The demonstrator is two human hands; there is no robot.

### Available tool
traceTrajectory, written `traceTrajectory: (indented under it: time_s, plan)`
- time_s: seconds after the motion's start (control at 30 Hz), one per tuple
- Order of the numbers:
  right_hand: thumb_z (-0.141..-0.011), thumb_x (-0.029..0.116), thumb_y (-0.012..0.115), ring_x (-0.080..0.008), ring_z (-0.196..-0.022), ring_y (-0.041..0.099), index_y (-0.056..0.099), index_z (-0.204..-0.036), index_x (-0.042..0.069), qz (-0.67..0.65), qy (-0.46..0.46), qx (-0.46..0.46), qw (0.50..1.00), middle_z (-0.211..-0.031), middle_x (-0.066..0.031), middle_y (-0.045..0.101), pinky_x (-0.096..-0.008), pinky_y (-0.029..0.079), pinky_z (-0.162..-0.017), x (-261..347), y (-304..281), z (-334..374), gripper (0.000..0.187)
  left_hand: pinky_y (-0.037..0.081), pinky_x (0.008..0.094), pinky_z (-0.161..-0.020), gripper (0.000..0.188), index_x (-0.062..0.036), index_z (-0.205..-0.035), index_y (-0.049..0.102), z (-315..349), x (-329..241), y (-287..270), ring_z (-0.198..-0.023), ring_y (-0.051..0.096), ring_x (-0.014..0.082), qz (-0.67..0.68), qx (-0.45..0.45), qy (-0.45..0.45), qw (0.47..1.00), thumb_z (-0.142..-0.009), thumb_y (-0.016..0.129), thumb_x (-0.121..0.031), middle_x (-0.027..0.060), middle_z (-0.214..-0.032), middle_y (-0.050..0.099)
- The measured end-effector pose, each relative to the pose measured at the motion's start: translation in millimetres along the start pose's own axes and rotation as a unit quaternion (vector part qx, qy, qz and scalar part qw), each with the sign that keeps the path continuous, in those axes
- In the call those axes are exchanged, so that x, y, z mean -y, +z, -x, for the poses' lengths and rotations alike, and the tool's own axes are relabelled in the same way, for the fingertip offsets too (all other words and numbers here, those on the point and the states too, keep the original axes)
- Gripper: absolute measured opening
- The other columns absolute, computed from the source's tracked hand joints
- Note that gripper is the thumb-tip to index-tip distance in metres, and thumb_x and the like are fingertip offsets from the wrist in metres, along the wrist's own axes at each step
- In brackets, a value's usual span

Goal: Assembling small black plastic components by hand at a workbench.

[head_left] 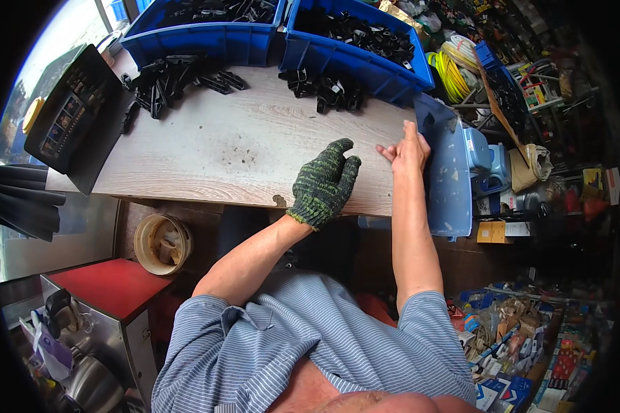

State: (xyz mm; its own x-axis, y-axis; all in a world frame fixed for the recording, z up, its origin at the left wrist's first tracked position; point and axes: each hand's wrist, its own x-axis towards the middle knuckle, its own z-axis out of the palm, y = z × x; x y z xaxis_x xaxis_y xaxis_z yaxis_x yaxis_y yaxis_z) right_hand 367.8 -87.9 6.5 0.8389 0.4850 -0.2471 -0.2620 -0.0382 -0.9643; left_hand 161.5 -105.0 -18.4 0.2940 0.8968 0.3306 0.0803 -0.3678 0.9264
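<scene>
My left hand (326, 182), in a green and black knitted glove, is over the front edge of the wooden table (186, 155). Its fingers are loosely bent and apart, and nothing shows in them. My bare right hand (409, 151) is at the table's right end, beside a light blue plastic bin (450, 179). Some of its fingers stretch forward and the thumb points left; I see nothing held there. Farther back lie two loose piles of small black plastic parts, one pile (160, 84) on the left and another (329, 93) nearer the middle.
Two blue crates, a left one (200, 47) and a right one (355, 58), hold more black parts at the back. A dark tablet-like screen (72, 117) leans at the left. A bucket (162, 244) stands below the table. Hose coils (450, 74) and crowded goods fill the right.
</scene>
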Motion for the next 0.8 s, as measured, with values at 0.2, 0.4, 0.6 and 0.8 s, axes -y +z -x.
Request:
traceTrajectory:
  time_s: [0.2,0.4,0.6,0.8]
  plan:
    - [-0.082,0.025,0.076,-0.0133,-0.038,0.041,0.061,-0.098,0.003,0.163,0.04,0.085,0.982,-0.058,-0.0006,0.043,-0.0369,0.053,-0.041,-10.5,51.3,8.0,0.031,0.052,0.0359,-0.068,0.03,-0.0051,-0.122,0.06,1.2,1.9,1.0,-0.072,0.068,0.0257,-0.012,-0.003,0.006,1.0,-0.095,0.065,-0.016,0.0164,-0.083,0.069]
    - [-0.08,0.025,0.076,-0.0124,-0.037,0.04,0.068,-0.1,-0.001,0.255,-0.003,0.115,0.96,-0.064,-0.0043,0.054,-0.0345,0.049,-0.039,-14.8,74.3,1.7,0.034,0.053,0.0385,-0.07,0.029,-0.0052,-0.122,0.061,-0.2,-0.4,0.8,-0.077,0.069,0.0307,-0.008,0.008,0.014,1.0,-0.094,0.064,-0.015,0.0186,-0.089,0.07]
    - [-0.081,0.022,0.072,-0.0133,-0.038,0.043,0.067,-0.1,-0.003,0.258,-0.035,0.117,0.958,-0.061,-0.0031,0.052,-0.0347,0.05,-0.04,-18.6,65.4,2.2,0.032,0.052,0.0372,-0.068,0.03,-0.0059,-0.124,0.06,-3.5,-5.3,-3.1,-0.07,0.065,0.0238,0.029,0.01,-0.034,0.999,-0.095,0.064,-0.016,0.0149,-0.081,0.068]
    - [-0.084,0.022,0.07,-0.0145,-0.037,0.042,0.063,-0.09,-0.002,0.197,0.012,0.176,0.964,-0.052,-0.0009,0.044,-0.0359,0.053,-0.044,-13.5,38.8,24.7,0.025,0.053,0.0262,-0.064,0.033,-0.0097,-0.13,0.059,-27.2,42.2,-3.0,-0.077,0.061,0.0101,0.119,-0.001,-0.082,0.989,-0.099,0.06,-0.021,0.0068,-0.1,0.067]
